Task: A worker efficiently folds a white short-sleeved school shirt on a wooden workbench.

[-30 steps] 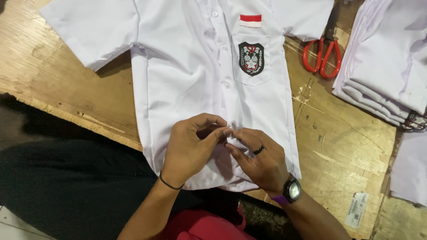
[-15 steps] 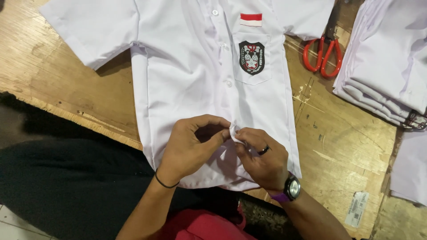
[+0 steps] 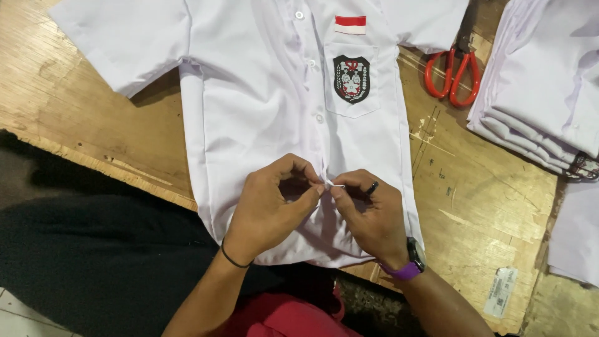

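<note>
Both hands at the white shirt's (image 3: 262,118) lower front placket: left hand (image 3: 268,209) pinching fabric left of it, right hand (image 3: 371,218) pinching just right, fingertips nearly touching, placket running away toward the collar, red scissors (image 3: 452,72) far right on the worktop (image 3: 474,206).

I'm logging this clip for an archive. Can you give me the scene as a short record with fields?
Surface: worn wooden table
Main item: white short-sleeved shirt laid flat, with dark crest badge on its pocket
Left hand: pinching the shirt's front placket near the hem
Right hand: pinching the same spot, fingertips meeting the left's
Nearby: red-handled scissors; stack of folded white garments
</note>
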